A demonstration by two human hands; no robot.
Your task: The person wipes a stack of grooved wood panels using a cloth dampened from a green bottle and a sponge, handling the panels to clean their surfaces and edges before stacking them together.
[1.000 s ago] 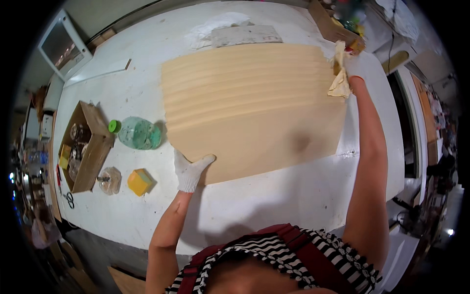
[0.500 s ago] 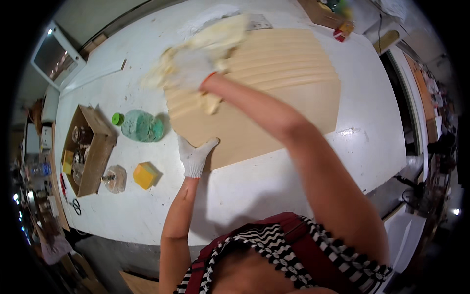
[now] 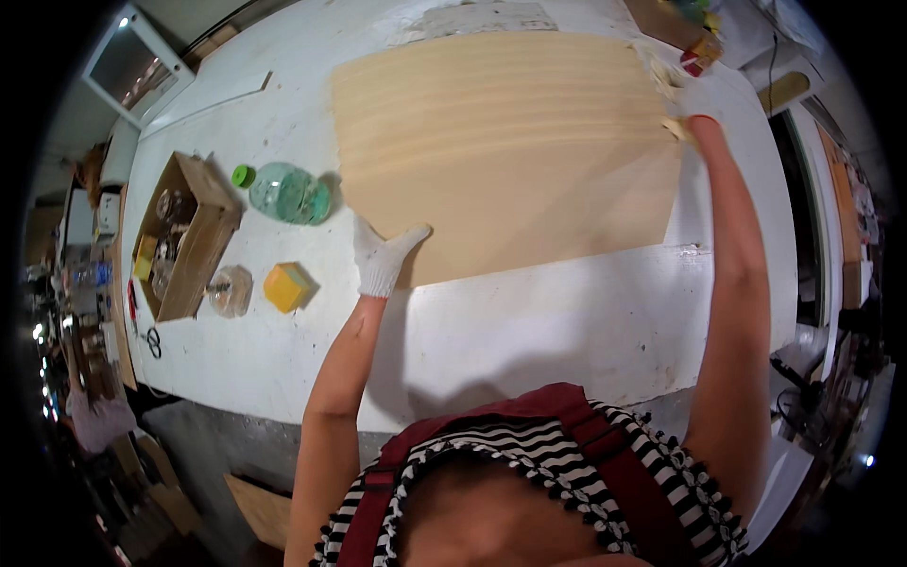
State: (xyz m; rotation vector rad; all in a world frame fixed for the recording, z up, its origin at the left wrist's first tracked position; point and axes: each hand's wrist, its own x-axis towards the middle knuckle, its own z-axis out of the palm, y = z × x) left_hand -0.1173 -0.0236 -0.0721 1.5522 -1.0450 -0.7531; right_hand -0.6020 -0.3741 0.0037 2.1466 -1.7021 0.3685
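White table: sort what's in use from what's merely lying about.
Apparently in use:
tan sheet, with the left hand at its edge
pale cloth, at the blurred right hand

Apparently just lying about:
green-capped bottle
yellow block
open box
scissors

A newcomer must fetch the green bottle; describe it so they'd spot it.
On the white table, find the large tan sheet. Between its left edge and the open cardboard box is a translucent greenish bottle. Its bright green cap sets it apart from the yellow block nearby.
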